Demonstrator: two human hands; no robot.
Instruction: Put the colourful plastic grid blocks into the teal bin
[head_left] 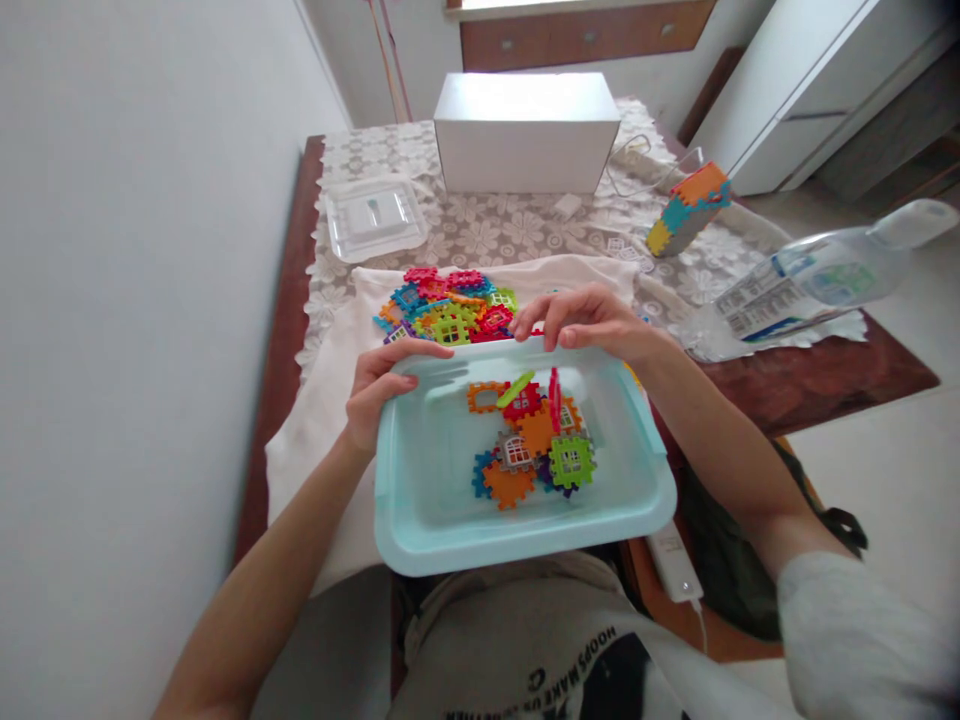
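Tub (pixel 435 470) is lower centre of frame, colourful plastic pieces (pixel 535 432) inside, left hand (pixel 374 393) clamped on its upper-left corner, right hand (pixel 592 318) over the top rim, can't tell if that grip's closed.

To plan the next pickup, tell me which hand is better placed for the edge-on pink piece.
Probably the right hand: it's nearer the pink piece, while the left hand grips a corner of the tub.
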